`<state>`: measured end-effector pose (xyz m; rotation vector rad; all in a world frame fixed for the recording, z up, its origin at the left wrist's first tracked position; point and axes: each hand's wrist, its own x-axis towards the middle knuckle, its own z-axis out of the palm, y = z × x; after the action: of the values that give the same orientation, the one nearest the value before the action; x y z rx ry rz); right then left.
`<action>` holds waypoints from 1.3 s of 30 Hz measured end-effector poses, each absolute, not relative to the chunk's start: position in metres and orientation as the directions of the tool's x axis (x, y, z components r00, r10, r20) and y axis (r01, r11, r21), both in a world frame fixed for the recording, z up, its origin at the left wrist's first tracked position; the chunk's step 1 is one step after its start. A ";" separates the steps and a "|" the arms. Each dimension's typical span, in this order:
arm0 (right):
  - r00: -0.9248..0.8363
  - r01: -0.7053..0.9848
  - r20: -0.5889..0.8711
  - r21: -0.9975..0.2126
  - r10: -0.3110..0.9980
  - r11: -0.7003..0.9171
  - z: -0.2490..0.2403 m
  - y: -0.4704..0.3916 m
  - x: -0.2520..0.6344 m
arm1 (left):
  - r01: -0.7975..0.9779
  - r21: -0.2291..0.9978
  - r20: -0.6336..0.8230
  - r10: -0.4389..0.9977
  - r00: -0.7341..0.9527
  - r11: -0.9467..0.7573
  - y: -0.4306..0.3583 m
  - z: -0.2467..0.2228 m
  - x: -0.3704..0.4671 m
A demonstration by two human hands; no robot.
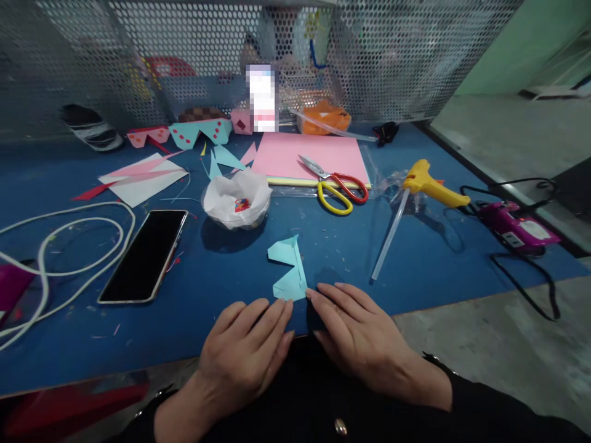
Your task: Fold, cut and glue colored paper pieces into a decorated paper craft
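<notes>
A folded light-blue paper piece point(290, 280) with a notch on its left side lies near the table's front edge. My left hand point(242, 344) rests at that edge with its fingers stretched out, fingertips at the lower border of the paper. Opposite it, my right hand point(357, 329) lies with extended fingers, a fingertip close to the paper's lower right corner. Neither hand grips anything. Beyond the paper stand a bowl point(217, 212) lined with white paper, small red bits point(242, 205) inside, and scissors point(330, 179) with one yellow and one red handle.
Pink sheets point(309, 154) lie under the scissors. On the right are a yellow glue gun point(429, 184) with a glue stick and a purple corded device point(519, 224). A phone point(145, 255) and white cable point(44, 264) occupy the left. Cut paper shapes point(201, 132) stand behind, before a perforated panel point(198, 49).
</notes>
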<state>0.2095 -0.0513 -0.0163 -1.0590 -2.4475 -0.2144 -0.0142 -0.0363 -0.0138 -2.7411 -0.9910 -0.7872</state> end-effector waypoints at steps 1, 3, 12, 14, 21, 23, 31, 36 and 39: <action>-0.575 0.733 0.482 -0.054 0.661 0.678 -0.016 -0.050 0.211 | 0.629 0.096 0.522 0.577 0.628 -0.771 -0.036 -0.014 -0.016; -0.535 0.760 0.494 -0.073 0.685 0.646 -0.015 -0.046 0.213 | 0.642 0.161 0.547 0.609 0.574 -0.750 -0.033 -0.013 -0.018; -0.450 0.798 0.457 -0.181 0.768 0.575 -0.003 -0.030 0.197 | 0.708 0.342 0.447 0.770 0.456 -0.618 -0.013 0.003 0.000; -0.356 0.813 0.419 -0.302 0.836 0.498 -0.007 -0.028 0.196 | 0.703 0.395 0.386 0.801 0.457 -0.592 -0.010 0.004 0.005; -0.272 0.695 0.423 -0.535 0.865 0.480 -0.011 -0.017 0.191 | 0.683 0.483 0.330 0.837 0.438 -0.548 0.001 0.004 0.012; -0.248 0.662 0.437 -0.576 0.865 0.481 -0.008 -0.013 0.191 | 0.669 0.503 0.335 0.837 0.433 -0.548 0.003 0.005 0.011; 0.023 0.586 0.504 -0.707 0.863 0.397 0.001 -0.005 0.197 | 0.312 0.915 0.186 0.954 0.233 -0.255 0.013 0.043 -0.012; 0.135 0.343 0.385 -0.883 0.913 0.321 0.010 0.007 0.193 | -0.240 0.961 -0.104 0.983 0.149 0.138 0.023 0.057 -0.029; 0.102 0.151 0.274 -0.954 0.956 0.257 0.014 0.013 0.187 | -0.380 0.879 -0.257 0.957 0.134 0.289 0.027 0.047 -0.029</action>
<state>0.1868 0.0128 0.0139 -1.1583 -1.3317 0.8525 -0.0294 0.0265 0.0465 -2.0861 -2.7211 -3.1030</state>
